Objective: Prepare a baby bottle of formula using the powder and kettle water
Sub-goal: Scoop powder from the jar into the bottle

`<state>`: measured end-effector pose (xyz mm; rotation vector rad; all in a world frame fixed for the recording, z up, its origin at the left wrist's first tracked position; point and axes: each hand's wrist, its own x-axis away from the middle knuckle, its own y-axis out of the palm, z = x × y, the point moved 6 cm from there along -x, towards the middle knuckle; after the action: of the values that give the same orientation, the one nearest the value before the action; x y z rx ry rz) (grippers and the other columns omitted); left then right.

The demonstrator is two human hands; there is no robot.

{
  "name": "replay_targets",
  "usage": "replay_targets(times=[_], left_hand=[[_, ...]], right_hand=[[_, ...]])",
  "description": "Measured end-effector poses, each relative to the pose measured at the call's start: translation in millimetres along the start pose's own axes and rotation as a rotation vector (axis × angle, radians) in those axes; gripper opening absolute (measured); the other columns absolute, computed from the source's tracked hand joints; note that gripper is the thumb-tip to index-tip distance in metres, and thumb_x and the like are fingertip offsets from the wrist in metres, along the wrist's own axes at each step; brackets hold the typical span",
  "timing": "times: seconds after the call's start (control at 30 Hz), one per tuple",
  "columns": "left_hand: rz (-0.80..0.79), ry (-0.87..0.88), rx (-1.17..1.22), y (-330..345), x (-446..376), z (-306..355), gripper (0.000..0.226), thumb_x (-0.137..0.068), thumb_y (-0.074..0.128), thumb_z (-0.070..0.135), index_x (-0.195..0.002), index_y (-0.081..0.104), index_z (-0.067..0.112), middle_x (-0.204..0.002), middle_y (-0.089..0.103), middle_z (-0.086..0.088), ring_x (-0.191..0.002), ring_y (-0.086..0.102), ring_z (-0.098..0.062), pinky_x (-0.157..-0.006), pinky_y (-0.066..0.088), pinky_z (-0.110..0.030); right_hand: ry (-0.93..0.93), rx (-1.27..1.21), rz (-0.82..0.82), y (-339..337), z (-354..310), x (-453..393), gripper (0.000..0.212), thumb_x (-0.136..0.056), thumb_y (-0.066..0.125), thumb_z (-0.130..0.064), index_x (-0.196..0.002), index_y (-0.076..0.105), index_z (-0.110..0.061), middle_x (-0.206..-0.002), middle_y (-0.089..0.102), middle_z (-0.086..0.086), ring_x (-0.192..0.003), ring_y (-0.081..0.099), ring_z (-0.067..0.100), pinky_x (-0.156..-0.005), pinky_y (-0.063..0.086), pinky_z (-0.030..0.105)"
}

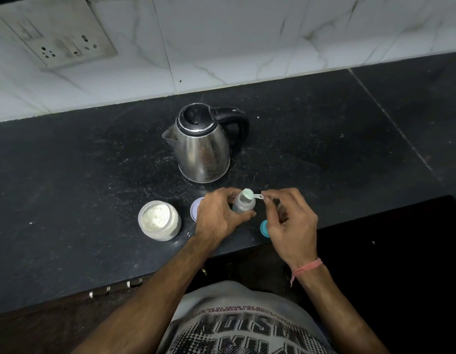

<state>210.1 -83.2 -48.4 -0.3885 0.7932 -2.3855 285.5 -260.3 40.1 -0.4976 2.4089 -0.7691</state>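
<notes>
A small clear baby bottle [243,204] stands open on the black counter, and my left hand [218,215] grips it around the body. My right hand [289,221] pinches the handle of a pale green measuring scoop [248,193], whose bowl is tipped over the bottle's mouth. An open jar of white powder [159,220] stands to the left of the bottle. The steel kettle [200,143] with a black handle and closed lid stands behind the bottle.
A round lid [195,209] lies flat behind my left hand. A teal bottle cap [264,228] sits near the counter's front edge, partly hidden by my right hand. The tiled wall has a socket plate [55,34] at the upper left.
</notes>
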Motion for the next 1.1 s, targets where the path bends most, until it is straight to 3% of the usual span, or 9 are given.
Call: replay_targets(times=[0.2,0.33,0.47,0.63,0.73,0.8,0.87,1.0,1.1], left_hand=[[-0.005,-0.011,0.006,2,-2,-2,0.057,-0.068,0.101,0.058,-0.116,0.084,0.035,-0.102,0.082,0.021,-0.096,0.076,0.006,-0.087,0.065,-0.034],[0.007,-0.036,-0.012,5,-2,-6,0.058,-0.064,0.104,0.054,-0.115,0.083,0.037,-0.101,0.08,0.02,-0.094,0.075,0.003,-0.087,0.064,-0.036],[0.008,-0.085,0.069,12,1,-11,0.081,-0.057,0.109,0.05,-0.131,0.078,0.037,-0.111,0.08,0.021,-0.1,0.075,-0.001,-0.093,0.065,-0.04],[0.016,-0.05,0.074,-3,12,-8,0.14,-0.053,0.114,0.031,-0.173,0.041,0.034,-0.159,0.056,0.008,-0.128,0.062,-0.015,-0.105,0.058,-0.032],[0.054,0.041,0.071,-35,27,2,0.131,-0.066,0.106,0.007,-0.175,0.038,0.031,-0.155,0.051,0.009,-0.123,0.06,-0.012,-0.101,0.048,-0.01],[0.174,0.067,0.097,-66,42,4,0.117,-0.071,0.1,0.002,-0.171,0.045,0.031,-0.145,0.055,0.012,-0.121,0.062,-0.013,-0.105,0.054,-0.023],[0.348,0.058,0.044,-100,58,1,0.103,-0.072,0.101,0.014,-0.162,0.056,0.034,-0.134,0.06,0.014,-0.121,0.064,-0.014,-0.105,0.055,-0.033],[0.599,-0.107,-0.071,-149,88,-35,0.101,-0.062,0.108,0.051,-0.151,0.063,0.037,-0.133,0.059,0.01,-0.123,0.054,-0.018,-0.103,0.032,-0.007],[0.549,-0.233,-0.039,-150,99,-71,0.111,-0.056,0.108,0.06,-0.153,0.062,0.031,-0.141,0.059,0.013,-0.127,0.048,-0.011,-0.111,0.043,-0.028]], right_hand=[[0.007,-0.03,0.01,2,-2,2,0.014,-0.099,0.078,-0.008,-0.109,0.082,-0.016,-0.105,0.07,-0.008,-0.062,0.056,0.004,-0.061,0.048,0.018],[0.24,-0.308,0.117,0,4,4,0.016,-0.099,0.077,-0.001,-0.106,0.083,-0.015,-0.097,0.07,0.0,-0.058,0.054,0.01,-0.058,0.046,0.023],[0.418,-0.48,0.153,-1,13,1,0.012,-0.101,0.077,-0.008,-0.108,0.082,-0.017,-0.076,0.059,0.023,-0.057,0.048,0.042,-0.054,0.05,0.039],[0.451,-0.566,0.123,-3,4,-5,0.01,-0.102,0.076,-0.009,-0.11,0.081,-0.013,-0.076,0.056,0.031,-0.058,0.05,0.033,-0.051,0.051,0.026],[0.464,-0.599,0.119,2,-2,-9,0.01,-0.102,0.075,-0.009,-0.112,0.08,-0.009,-0.073,0.058,0.017,-0.055,0.05,0.027,-0.048,0.048,0.026],[0.447,-0.625,0.104,6,-9,-13,0.01,-0.103,0.075,-0.01,-0.112,0.079,-0.008,-0.07,0.06,0.004,-0.053,0.051,0.021,-0.047,0.048,0.026],[0.427,-0.648,0.07,13,-18,-17,0.009,-0.102,0.076,-0.01,-0.111,0.079,-0.008,-0.07,0.062,0.0,-0.052,0.051,0.021,-0.047,0.047,0.026],[0.42,-0.762,-0.052,46,-37,-22,0.007,-0.102,0.076,-0.009,-0.108,0.079,-0.01,-0.068,0.06,0.011,-0.052,0.05,0.027,-0.05,0.046,0.034],[0.348,-0.709,-0.171,73,-58,-25,0.008,-0.101,0.077,-0.011,-0.108,0.08,-0.015,-0.072,0.065,0.009,-0.05,0.051,0.033,-0.055,0.046,0.04]])
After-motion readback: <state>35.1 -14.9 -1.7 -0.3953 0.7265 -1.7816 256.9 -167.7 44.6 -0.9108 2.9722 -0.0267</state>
